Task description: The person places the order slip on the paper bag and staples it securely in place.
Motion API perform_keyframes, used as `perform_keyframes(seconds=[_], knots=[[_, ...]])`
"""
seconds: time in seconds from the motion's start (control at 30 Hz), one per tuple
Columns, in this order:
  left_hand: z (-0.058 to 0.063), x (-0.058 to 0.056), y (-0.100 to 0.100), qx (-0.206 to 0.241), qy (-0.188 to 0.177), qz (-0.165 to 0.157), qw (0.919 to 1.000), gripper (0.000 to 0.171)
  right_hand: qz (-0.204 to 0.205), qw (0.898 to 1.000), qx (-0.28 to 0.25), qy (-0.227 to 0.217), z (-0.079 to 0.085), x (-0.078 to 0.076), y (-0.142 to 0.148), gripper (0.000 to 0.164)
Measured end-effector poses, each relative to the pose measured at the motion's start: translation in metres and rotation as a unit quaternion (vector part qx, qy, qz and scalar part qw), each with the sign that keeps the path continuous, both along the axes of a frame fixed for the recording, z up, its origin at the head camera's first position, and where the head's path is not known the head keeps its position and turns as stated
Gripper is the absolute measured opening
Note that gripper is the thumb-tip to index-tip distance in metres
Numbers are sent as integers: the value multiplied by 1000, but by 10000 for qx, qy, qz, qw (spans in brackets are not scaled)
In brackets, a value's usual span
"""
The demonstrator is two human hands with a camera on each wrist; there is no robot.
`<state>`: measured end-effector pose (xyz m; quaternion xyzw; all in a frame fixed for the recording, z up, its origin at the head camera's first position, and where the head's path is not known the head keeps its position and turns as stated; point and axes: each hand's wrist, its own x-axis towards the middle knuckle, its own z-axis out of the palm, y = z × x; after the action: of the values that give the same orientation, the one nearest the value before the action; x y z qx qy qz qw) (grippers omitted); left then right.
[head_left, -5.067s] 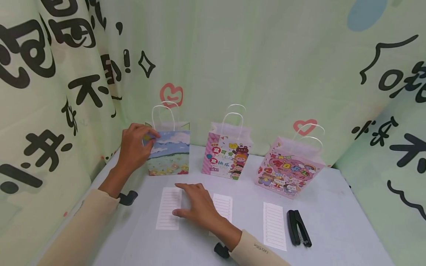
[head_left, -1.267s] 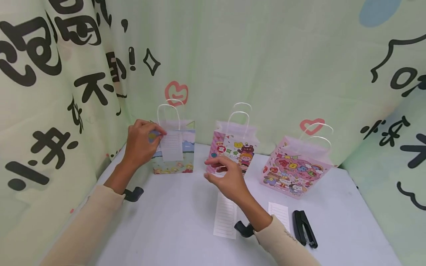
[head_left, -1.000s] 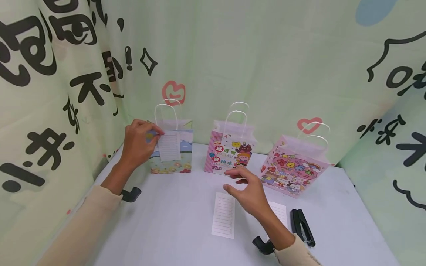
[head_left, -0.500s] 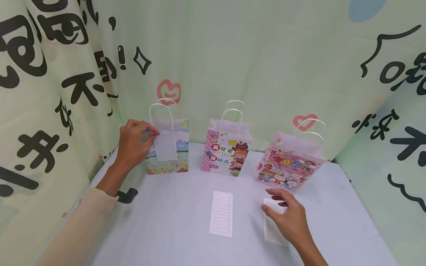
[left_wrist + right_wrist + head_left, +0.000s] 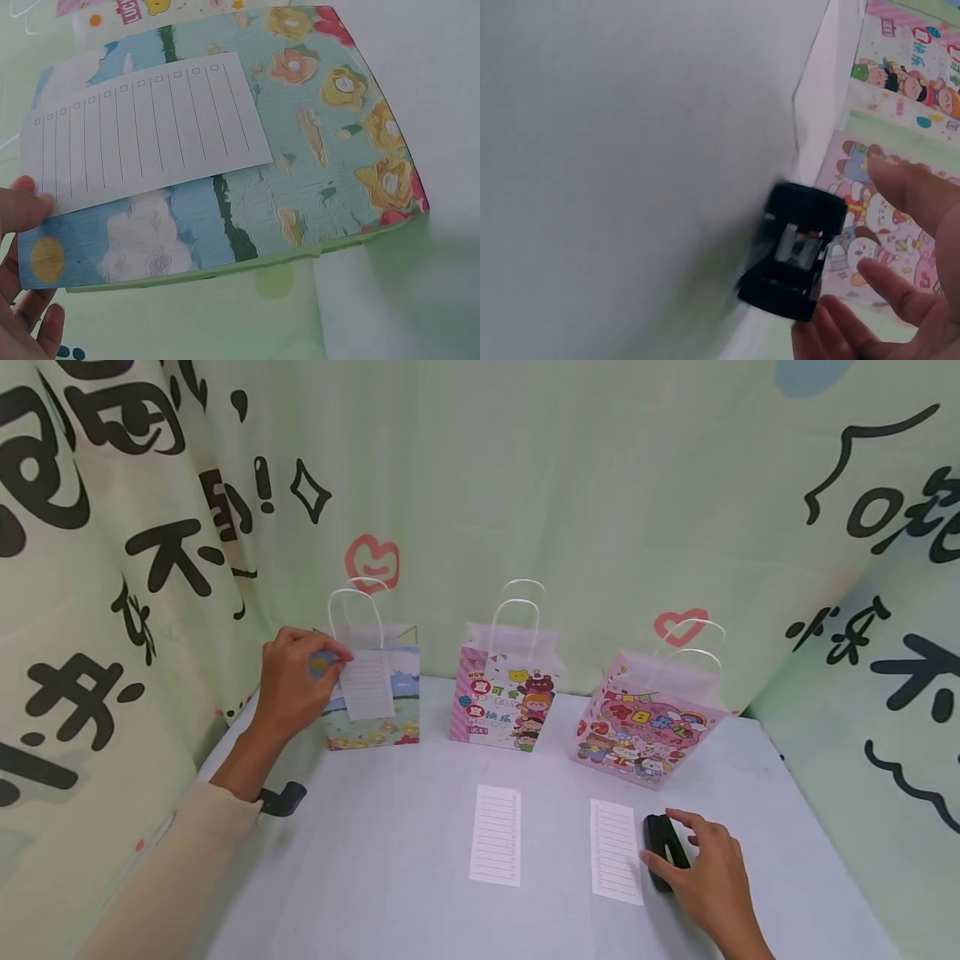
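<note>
My left hand [image 5: 296,681] pinches a lined paper slip [image 5: 367,687] against the upper left front of the blue landscape paper bag [image 5: 406,717]. In the left wrist view the thumb [image 5: 26,210] presses the slip's end, with other fingers behind the bag. At the right of the table, my right hand [image 5: 712,872] is at a black stapler [image 5: 660,842], thumb and fingers spread on either side. The right wrist view has the stapler's end [image 5: 799,251] between them, with the thumb [image 5: 904,187] apart from it. Whether a fingertip touches the stapler is unclear.
Two more lined slips lie flat on the white table [image 5: 420,860]: a middle slip [image 5: 495,835] and a right slip [image 5: 617,852]. Behind them stand a pink-striped cartoon bag [image 5: 504,702] and a pink cartoon bag [image 5: 647,727]. A printed curtain [image 5: 465,485] surrounds the table.
The left slip went from the table onto the blue bag's front, held there by my left hand. My right hand has since moved right, past the other slips, to the stapler.
</note>
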<state>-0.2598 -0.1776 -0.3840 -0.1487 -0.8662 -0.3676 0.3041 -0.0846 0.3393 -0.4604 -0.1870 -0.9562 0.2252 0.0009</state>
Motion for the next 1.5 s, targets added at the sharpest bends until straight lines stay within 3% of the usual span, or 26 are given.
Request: perform_keyframes(seconds=[0.13,0.4,0.63,0.8,1.13,1.5], knots=[[0,1,-1,18,-29,26,10000,12,126,9996,-82,-236,-7,-1,7,88],[1,2,-2,95,-73,43,9999,11,339,9992,-72,-218,-12,-3,8,86],[0,3,-3,107,-80,38,9999,11,303,9960,587,-602,-12,-8,9,99],[0,3,-4,98,-48,20,9999,11,446,9931,783,-744,-11,-9,6,93],[0,1,-2,62,41,-31,10000,10,679,9970,243,-271,4,-9,-21,85],[4,3,1,144,-36,-82,9999,10,1140,9914,-626,132,19,-27,-72,79]])
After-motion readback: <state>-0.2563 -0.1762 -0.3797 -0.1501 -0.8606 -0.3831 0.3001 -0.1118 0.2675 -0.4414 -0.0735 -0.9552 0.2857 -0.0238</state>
